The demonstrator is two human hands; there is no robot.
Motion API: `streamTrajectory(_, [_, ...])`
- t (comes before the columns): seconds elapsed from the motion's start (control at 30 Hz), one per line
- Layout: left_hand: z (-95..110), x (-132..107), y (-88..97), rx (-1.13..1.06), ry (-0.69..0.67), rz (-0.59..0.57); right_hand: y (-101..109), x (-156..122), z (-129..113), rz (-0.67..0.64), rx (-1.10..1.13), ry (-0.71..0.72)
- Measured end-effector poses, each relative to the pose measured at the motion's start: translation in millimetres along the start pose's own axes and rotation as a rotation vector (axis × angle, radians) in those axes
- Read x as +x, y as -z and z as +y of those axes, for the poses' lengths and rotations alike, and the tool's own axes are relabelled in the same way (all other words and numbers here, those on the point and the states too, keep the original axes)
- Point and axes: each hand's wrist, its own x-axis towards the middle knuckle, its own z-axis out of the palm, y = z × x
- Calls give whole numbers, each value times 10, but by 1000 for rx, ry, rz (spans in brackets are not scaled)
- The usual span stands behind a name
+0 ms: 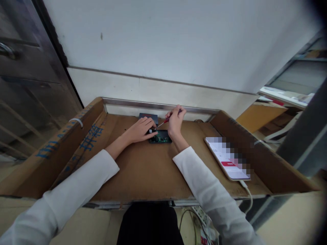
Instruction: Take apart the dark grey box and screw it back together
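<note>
A small green circuit board (pixel 162 137) lies on the cardboard-covered table (pixel 143 170), near its far edge. My left hand (pixel 140 130) rests on the board's left end, fingers curled and pressing it down. My right hand (pixel 175 119) grips a thin red-handled screwdriver (pixel 163 121) whose tip points down-left at the board beside my left fingertips. A dark grey box (pixel 148 116) sits just behind my left hand, partly hidden by it.
A phone (pixel 227 158) with a lit screen lies to the right, its white cable (pixel 248 194) trailing over the front edge. Cardboard flaps (pixel 51 149) rise on both sides. A white wall stands behind; shelving is at the far right.
</note>
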Motion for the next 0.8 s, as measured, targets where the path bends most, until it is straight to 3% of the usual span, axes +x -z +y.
streamTrajectory(0.2, [-4, 3, 57, 94, -49, 26, 3, 29, 8, 55, 54, -32])
streamTrajectory(0.37, [-150, -46, 233, 156, -7, 25, 21, 29, -65, 92, 46, -58])
streamTrajectory(0.47, [-275, -121, 388, 143, 156, -20, 29, 19, -103, 111, 17, -78])
streamTrajectory(0.57, [-374, -216, 498, 65, 414, -158, 36, 5, -125, 118, -11, -84])
streamTrajectory(0.8, [-562, -379, 507, -161, 657, -457, 55, 10, -131, 165, -20, -98])
